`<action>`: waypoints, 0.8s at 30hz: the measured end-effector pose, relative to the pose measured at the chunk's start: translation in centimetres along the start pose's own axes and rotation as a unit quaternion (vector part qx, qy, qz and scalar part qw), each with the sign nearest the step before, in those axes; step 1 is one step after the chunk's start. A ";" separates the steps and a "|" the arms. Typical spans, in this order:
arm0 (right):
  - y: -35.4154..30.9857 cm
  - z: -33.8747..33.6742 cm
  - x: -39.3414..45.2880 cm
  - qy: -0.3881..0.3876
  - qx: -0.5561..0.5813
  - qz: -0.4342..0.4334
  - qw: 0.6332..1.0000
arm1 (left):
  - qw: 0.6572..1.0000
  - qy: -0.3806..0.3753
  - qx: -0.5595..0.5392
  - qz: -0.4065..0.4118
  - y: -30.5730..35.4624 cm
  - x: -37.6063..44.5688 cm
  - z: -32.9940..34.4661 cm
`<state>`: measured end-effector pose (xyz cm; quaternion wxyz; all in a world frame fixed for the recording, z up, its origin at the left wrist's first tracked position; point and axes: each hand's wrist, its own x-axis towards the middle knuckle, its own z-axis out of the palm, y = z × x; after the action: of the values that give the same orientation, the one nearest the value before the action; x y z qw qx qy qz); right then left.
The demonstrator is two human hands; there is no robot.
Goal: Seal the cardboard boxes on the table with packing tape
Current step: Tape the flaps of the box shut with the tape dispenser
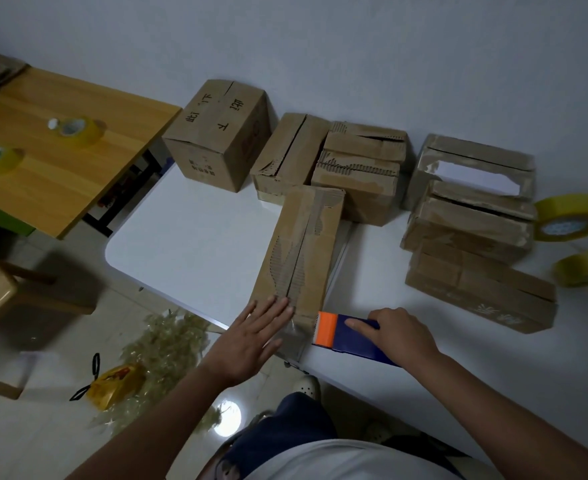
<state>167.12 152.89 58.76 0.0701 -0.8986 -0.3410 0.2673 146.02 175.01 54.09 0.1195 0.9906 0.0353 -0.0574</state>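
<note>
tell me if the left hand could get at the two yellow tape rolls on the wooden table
Probably not without stepping over: the left hand presses the long cardboard box, and the yellow tape rolls lie far left.

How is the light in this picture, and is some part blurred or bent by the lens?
Head view: dim, bluish light; one bright glare spot on the floor; the wide lens bows the white table edge; the left hand is slightly motion-blurred, and the tape rolls on the wooden table look soft.

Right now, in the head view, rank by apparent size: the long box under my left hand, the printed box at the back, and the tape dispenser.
1. Long box
2. Printed box, farther away, so uncertain
3. Tape dispenser
</note>
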 end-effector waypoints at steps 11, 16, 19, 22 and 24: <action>0.6 0.2 0.0 -0.027 0.014 -0.018 0.999 | 1.000 -0.002 0.015 -0.018 1.6 5.3 -1.8; 1.3 0.2 -0.1 -0.021 0.028 -0.036 0.999 | 0.996 -0.028 0.076 -0.039 1.2 5.6 -0.4; 1.5 -0.5 -0.4 -0.005 -0.002 -0.050 0.999 | 0.996 -0.029 0.074 -0.038 1.2 5.7 -0.3; 1.8 -0.6 -0.7 0.014 -0.035 -0.064 0.997 | 0.997 -0.033 0.065 -0.036 1.1 5.7 -0.2; 1.8 -0.4 -0.9 0.016 -0.042 -0.068 0.997 | 0.997 -0.035 0.062 -0.036 1.0 5.7 -0.2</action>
<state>167.79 150.91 58.94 0.0558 -0.8794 -0.4112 0.2331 151.77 174.41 53.80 0.0565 0.9915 0.0630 -0.0984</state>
